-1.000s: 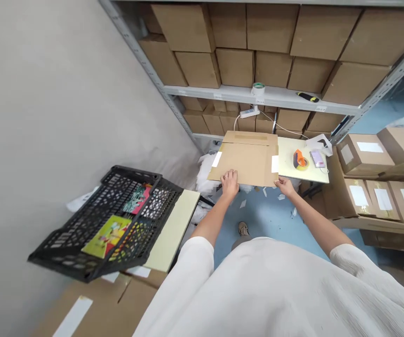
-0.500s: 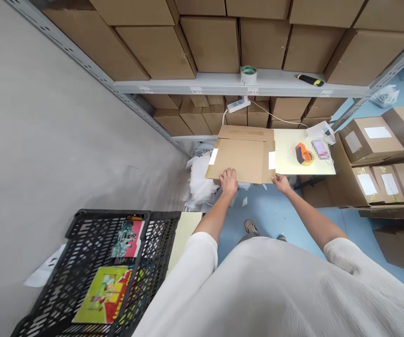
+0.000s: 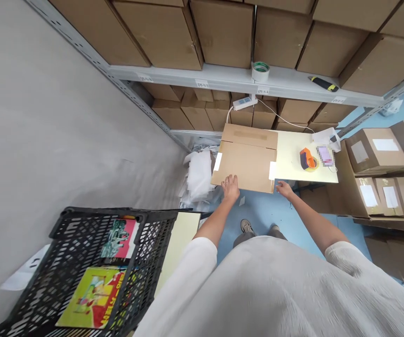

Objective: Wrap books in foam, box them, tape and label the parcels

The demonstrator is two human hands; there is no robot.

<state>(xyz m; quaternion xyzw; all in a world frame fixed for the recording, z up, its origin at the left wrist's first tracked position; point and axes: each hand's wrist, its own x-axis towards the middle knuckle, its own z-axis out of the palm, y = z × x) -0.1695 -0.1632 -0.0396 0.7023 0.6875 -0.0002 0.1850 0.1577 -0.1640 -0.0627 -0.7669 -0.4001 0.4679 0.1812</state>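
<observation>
A flattened cardboard box (image 3: 246, 161) lies on a pale yellow table (image 3: 291, 159), overhanging its left and near edges. My left hand (image 3: 230, 186) grips the near edge of the box toward its left corner. My right hand (image 3: 284, 188) is at the near right corner of the box, fingers touching the edge. An orange tape dispenser (image 3: 307, 159) sits on the table to the right of the box, beside a small purple item (image 3: 326, 155).
A black plastic crate (image 3: 82, 267) with colourful flat packs stands at lower left on a second pale table (image 3: 179, 241). Metal shelving (image 3: 237, 79) holds several brown cartons, a tape roll (image 3: 260, 71) and a cutter (image 3: 323, 83). Stacked labelled cartons (image 3: 377, 178) at right. White packing sheets (image 3: 198, 175) on the blue floor.
The view has tilted and shifted, so the crate now sits lower left. Both hands stay on the near edge of the flattened box, which has barely moved on the table.
</observation>
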